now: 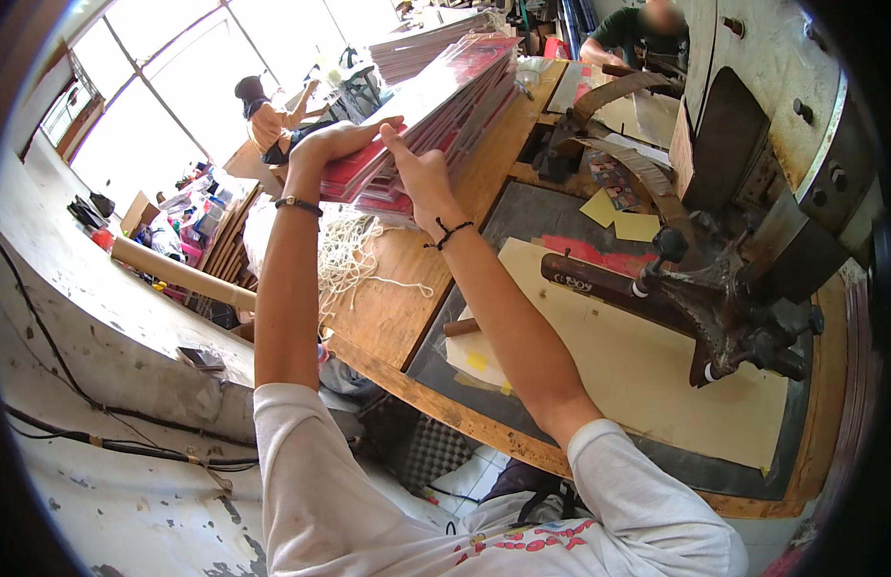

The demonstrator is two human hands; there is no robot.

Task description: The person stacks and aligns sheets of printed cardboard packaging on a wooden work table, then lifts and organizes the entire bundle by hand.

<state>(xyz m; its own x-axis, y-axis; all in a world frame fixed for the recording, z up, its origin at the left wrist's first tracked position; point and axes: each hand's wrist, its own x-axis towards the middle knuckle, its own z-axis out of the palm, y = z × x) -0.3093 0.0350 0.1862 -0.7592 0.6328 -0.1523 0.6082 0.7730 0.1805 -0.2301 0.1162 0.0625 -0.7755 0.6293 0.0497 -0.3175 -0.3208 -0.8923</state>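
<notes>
A tall stack of red printed sheets (pixel 464 96), with pale and clear edges showing, stands on the wooden table ahead of me. Both my hands are at its near end. My left hand (pixel 341 142) lies over the left near corner, its fingers reaching across the upper sheets. On the right side, my right hand (pixel 424 181) grips the near edges with its thumb raised against the stack; its other fingers are partly hidden. Just below the stack, a tangle of white string (pixel 354 260) lies on the tabletop.
A heavy machine with black knobs (pixel 734 279) stands at right over a dark bed with a cream board (pixel 647 337). Yellow paper pieces (pixel 636 227) lie behind it. Another stack (pixel 421 53) rises at the back. Two people work farther off. A phone (pixel 201 358) rests on the left ledge.
</notes>
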